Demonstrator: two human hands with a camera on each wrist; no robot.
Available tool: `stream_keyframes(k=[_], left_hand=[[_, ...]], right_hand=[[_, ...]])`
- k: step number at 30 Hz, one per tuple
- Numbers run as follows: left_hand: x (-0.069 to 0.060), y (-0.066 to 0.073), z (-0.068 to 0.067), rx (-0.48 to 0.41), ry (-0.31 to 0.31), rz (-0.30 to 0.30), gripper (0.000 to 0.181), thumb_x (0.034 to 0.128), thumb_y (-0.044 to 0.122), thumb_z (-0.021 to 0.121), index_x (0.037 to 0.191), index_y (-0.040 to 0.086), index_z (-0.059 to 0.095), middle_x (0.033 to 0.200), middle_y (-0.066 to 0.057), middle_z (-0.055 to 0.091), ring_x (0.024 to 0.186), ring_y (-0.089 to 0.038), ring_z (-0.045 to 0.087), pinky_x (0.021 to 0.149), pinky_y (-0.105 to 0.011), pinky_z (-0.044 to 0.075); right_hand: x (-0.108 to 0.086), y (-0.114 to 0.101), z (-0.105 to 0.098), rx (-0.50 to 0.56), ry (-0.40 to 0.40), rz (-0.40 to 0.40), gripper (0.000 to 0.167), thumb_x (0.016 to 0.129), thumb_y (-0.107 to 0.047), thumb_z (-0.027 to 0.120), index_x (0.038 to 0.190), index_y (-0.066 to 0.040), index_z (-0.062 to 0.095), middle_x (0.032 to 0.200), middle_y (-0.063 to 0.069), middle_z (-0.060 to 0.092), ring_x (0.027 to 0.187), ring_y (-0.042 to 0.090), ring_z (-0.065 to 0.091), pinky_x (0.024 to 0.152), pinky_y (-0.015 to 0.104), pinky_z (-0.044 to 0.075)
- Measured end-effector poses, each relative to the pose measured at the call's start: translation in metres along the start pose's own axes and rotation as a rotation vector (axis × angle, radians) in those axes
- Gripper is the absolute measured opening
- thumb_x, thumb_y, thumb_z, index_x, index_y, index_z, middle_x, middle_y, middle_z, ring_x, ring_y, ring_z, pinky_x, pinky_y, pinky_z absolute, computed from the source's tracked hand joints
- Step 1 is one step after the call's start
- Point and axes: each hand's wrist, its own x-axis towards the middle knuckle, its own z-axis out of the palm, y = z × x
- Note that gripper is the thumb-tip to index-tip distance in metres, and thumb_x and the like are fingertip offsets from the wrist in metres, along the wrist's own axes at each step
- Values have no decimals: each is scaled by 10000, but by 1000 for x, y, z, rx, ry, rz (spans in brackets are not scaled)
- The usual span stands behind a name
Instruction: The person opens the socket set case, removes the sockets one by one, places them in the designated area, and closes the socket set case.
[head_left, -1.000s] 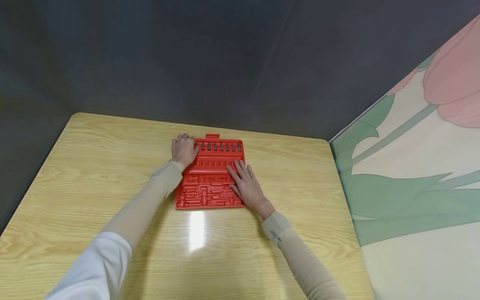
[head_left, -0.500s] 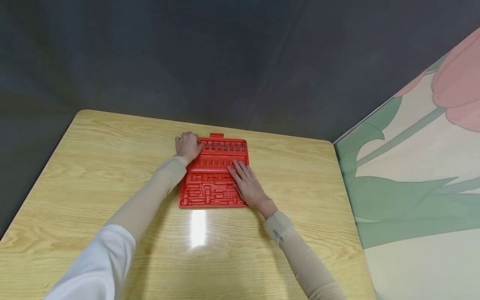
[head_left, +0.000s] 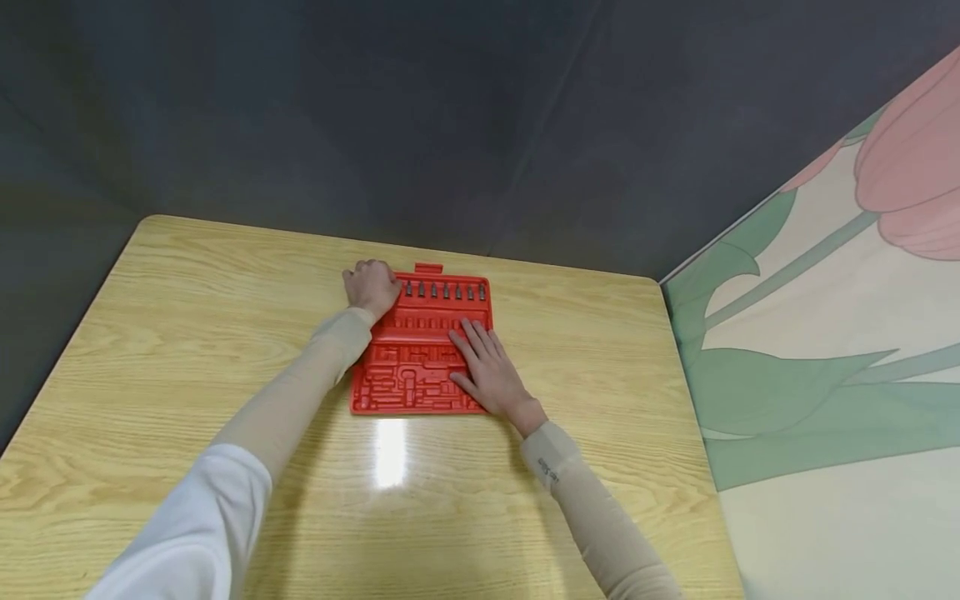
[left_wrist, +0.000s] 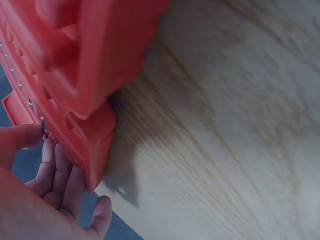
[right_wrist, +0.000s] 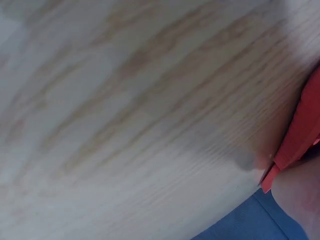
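A red moulded tool case (head_left: 408, 390) lies open on the wooden table, its lower half full of shaped recesses. Dark metal screwdriver bits (head_left: 446, 291) stand in a row along its far edge. At the far left corner, my left hand (head_left: 372, 287) pinches a small bit (left_wrist: 45, 131) between thumb and forefinger, as the left wrist view shows. The other fingers lie against the case's edge. My right hand (head_left: 491, 377) rests on the case's right side with fingers spread; the right wrist view catches only a little of this hand and the red edge.
The wooden table (head_left: 187, 350) spreads around the case, with its far edge just beyond the case's red latch tab (head_left: 428, 267). A dark curtain (head_left: 360, 117) hangs behind. On the right is a wall covering (head_left: 825, 375) printed with tulips.
My left hand stays at the case's far left corner and my right hand stays on its right side; the right thumb has spread out from the fingers. The head view shifts slightly.
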Motion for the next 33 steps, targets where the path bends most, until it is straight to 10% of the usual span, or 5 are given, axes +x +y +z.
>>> stream_keyframes(k=[16,24,30,33], left_hand=[[-11,-6,-2,-314,71,-46,151,932,179,638,943,68,740,941,-100,698,940,-302,584,931,-558,311],[-9,-6,-14,-735,204,-18,147,905,93,665,972,-23,724,899,-151,695,773,-213,639,744,-329,532],[-9,-6,-40,-1216,-23,-171,254,909,-9,637,1127,-137,620,841,-120,669,685,-170,677,713,-359,574],[-8,-15,-48,-1293,-126,-245,305,914,-27,620,1193,-142,578,870,-106,653,701,-159,686,745,-339,567]], right_hand=[[-1,-1,4,-6,45,-12,687,1004,-422,471,1542,-88,205,1595,163,95,1457,328,73,1167,459,51],[0,2,6,5,48,-19,686,1009,-427,456,1545,-88,194,1597,160,86,1459,323,63,1167,456,43],[-2,2,3,24,51,-13,679,1006,-409,475,1541,-87,208,1596,161,99,1459,323,63,1166,465,50],[-3,2,2,31,50,-15,679,1005,-406,476,1540,-82,211,1595,165,99,1459,326,63,1165,472,56]])
